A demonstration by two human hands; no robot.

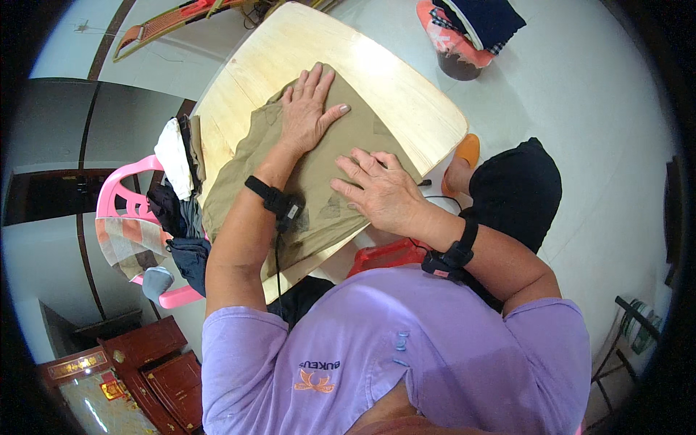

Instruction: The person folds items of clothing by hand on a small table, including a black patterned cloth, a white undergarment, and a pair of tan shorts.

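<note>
An olive-khaki cloth garment point(326, 163) lies spread on a pale wooden table point(413, 103), its left edge wavy and a few darker patches on it. My left hand point(308, 111) rests palm down near the garment's far end, fingers and thumb apart. Nearer to me, my right hand point(380, 187) is over the garment's right part with its fingers bent and spread; whether the fingertips press on the cloth I cannot tell. Each wrist wears a black strap with a small device and a cable.
Left of the table, a pink plastic chair point(117, 187) bears several folded clothes point(176, 157) and a checked cloth point(128, 242). More folded clothes point(484, 22) sit on a dark container point(459, 66) at the far right. Something red point(389, 255) lies below the table's near edge.
</note>
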